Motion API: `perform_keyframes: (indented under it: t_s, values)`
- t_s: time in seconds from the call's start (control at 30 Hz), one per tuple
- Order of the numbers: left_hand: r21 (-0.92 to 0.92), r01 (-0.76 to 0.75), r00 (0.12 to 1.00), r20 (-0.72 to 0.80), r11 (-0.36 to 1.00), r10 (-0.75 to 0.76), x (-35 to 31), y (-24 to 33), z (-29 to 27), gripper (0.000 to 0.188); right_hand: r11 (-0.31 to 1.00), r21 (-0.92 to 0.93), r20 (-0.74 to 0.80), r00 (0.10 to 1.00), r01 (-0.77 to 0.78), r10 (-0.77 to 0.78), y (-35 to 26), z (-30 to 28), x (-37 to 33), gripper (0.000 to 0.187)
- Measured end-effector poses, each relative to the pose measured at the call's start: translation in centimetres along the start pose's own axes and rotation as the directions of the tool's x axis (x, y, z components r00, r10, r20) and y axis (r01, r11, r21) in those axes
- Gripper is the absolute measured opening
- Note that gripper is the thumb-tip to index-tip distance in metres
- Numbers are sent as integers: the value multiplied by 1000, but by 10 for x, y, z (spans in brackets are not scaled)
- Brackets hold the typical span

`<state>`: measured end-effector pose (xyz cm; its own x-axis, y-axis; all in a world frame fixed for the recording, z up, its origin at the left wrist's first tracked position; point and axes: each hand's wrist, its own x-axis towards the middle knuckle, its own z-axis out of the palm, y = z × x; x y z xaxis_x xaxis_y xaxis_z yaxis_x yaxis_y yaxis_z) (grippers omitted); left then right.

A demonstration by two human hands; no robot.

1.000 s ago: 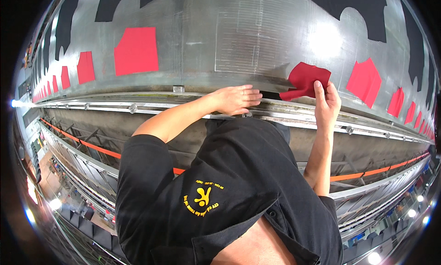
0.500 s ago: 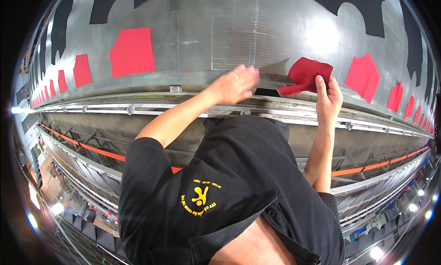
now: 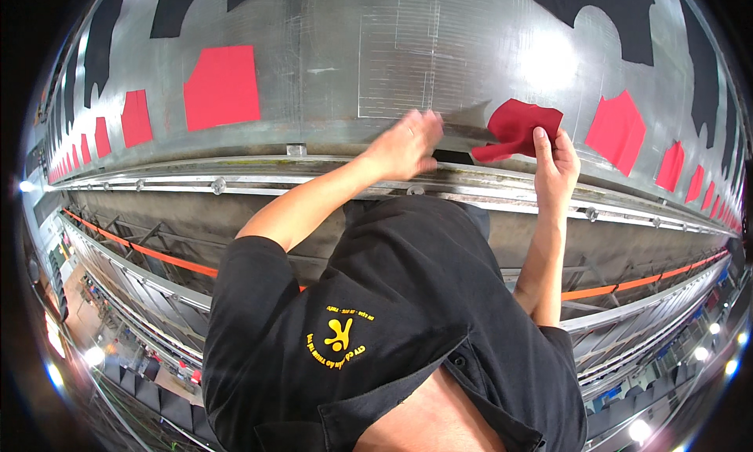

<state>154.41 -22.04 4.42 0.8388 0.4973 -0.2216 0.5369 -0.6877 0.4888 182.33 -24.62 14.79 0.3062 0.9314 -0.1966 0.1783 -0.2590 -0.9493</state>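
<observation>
My right hand (image 3: 557,166) pinches a dark red piece of cut fabric (image 3: 514,123) at its right end, thumb on top. The piece hangs loosely folded above the near edge of the metal table (image 3: 337,83), its lower left corner drooping. To its left, my left hand (image 3: 405,144) hovers over the table's edge, slightly blurred, with fingers stretched out and nothing visible in them. A flat red fabric piece (image 3: 222,87) lies farther left, and another red piece (image 3: 617,132) lies just right of my right hand.
More red pieces (image 3: 136,119) line the table's near side both ways. Black fabric pieces (image 3: 620,21) lie farther in. A metal rail (image 3: 314,171) with round fittings runs along the table edge. Behind me stretches another long table frame with an orange strip (image 3: 176,260).
My left hand has shifted slightly right, toward the held fabric. My right hand keeps its hold on the red piece. The whole view has slid a little.
</observation>
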Motion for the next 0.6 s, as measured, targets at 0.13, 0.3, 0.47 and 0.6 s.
perform_keyframes:
  t_s: [0.13, 0.3, 0.47, 0.6]
  values:
    - [-184, -387, 922, -94, 904, 376, -14, 9, 51, 63, 1000, 12, -12, 1000, 25, -25, -3, 0, 1, 20]
    - [-62, -88, 968, -241, 994, 71, -23, 11, 41, 50, 997, 77, 4, 1000, 0, 0, -6, 1, -1, 20]
    - [-388, -105, 965, -262, 916, 0, -38, 2, 38, 46, 999, 33, 101, 994, -34, 31, -16, 14, -8, 21]
    - [-760, 17, 770, -405, 650, -493, -25, -1, -3, 56, 974, 93, 487, 862, -207, 137, -57, 40, -28, 15]
